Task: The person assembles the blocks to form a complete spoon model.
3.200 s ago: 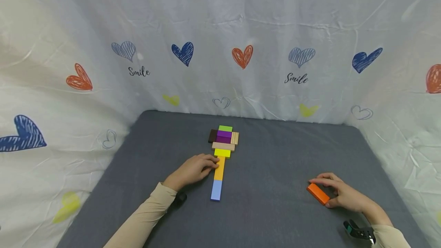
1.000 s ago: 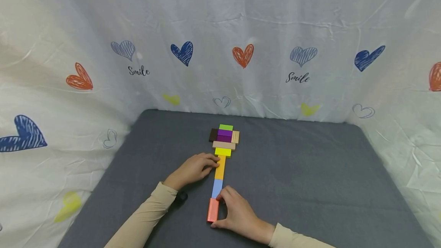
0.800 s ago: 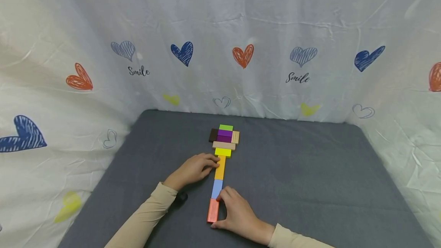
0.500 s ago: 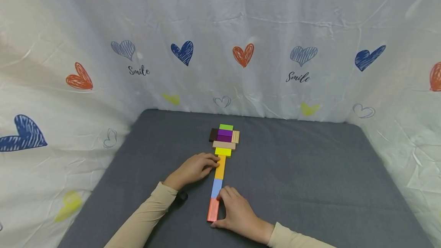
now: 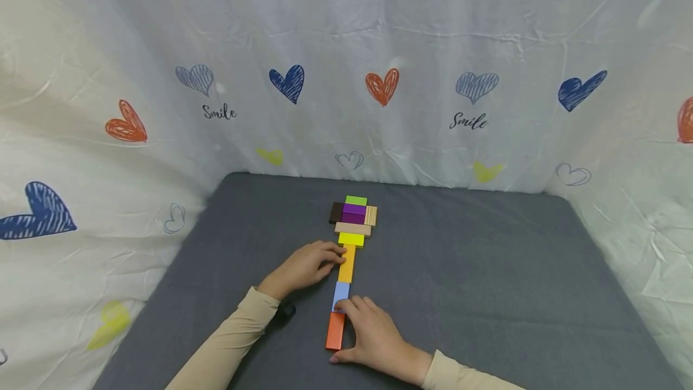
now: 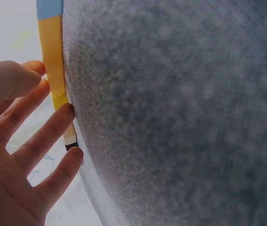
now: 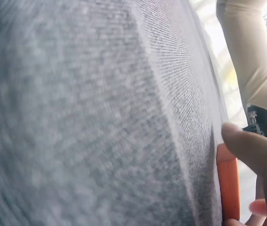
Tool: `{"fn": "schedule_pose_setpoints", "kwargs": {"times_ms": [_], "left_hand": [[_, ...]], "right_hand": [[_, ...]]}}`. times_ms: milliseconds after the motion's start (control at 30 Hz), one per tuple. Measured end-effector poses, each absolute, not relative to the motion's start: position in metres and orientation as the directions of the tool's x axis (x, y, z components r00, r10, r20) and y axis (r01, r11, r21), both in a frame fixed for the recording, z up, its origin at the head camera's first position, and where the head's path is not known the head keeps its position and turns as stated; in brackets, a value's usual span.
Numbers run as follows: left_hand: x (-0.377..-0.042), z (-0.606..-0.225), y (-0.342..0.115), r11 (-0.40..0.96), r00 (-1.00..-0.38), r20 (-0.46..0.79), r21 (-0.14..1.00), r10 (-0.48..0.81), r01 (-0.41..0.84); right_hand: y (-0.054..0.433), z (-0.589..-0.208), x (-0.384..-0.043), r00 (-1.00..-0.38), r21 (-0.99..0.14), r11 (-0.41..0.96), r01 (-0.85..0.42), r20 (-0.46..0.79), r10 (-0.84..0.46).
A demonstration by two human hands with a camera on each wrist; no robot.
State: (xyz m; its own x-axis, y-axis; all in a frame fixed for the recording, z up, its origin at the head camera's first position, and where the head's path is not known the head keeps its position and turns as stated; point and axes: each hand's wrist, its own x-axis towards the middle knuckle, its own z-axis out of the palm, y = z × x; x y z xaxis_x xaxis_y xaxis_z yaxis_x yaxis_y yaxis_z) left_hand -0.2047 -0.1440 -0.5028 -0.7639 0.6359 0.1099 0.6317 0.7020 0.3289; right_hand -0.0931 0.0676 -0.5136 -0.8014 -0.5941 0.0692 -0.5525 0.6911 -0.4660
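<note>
A line of flat coloured blocks runs down the table. My left hand (image 5: 305, 266) rests beside it with loosely bent fingers, fingertips at the left edge of the amber block (image 5: 347, 265). In the left wrist view, the fingers (image 6: 55, 127) spread along the row's side. Below the amber block lies a light blue block (image 5: 340, 295), and an orange block (image 5: 335, 331) continues the line at the near end. My right hand (image 5: 376, 336) is spread around the orange block, index fingertip over the blue block and thumb just off the near end. The right wrist view shows the thumb by the orange block's end (image 7: 228, 183).
At the far end of the row are a yellow block (image 5: 351, 239), a tan block (image 5: 353, 229), purple blocks (image 5: 354, 214), a dark brown block (image 5: 335, 212), a striped wood block (image 5: 370, 215) and a green block (image 5: 356, 200). A heart-print curtain (image 5: 422, 137) borders the grey table (image 5: 460, 269).
The right hand has brought the orange block from the right side of the table to the near end of the row. Since half a second ago, its index finger and thumb have spread off the block.
</note>
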Motion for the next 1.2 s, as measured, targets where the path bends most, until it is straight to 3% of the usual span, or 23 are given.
{"fn": "schedule_pose_setpoints", "kwargs": {"times_ms": [333,1200], "left_hand": [[-0.2047,-0.5050,-0.1442,0.703,-0.763,0.117,0.320,0.636,0.635],[-0.2049,-0.5028,-0.1429,0.716,-0.778,0.081,0.340,0.623,0.609]], "right_hand": [[0.0690,-0.5125,-0.0973,-0.774,-0.411,0.699,-0.585,0.026,-0.632],[0.0689,-0.5137,-0.0979,-0.785,-0.408,0.702,-0.584,0.067,-0.615]]}}
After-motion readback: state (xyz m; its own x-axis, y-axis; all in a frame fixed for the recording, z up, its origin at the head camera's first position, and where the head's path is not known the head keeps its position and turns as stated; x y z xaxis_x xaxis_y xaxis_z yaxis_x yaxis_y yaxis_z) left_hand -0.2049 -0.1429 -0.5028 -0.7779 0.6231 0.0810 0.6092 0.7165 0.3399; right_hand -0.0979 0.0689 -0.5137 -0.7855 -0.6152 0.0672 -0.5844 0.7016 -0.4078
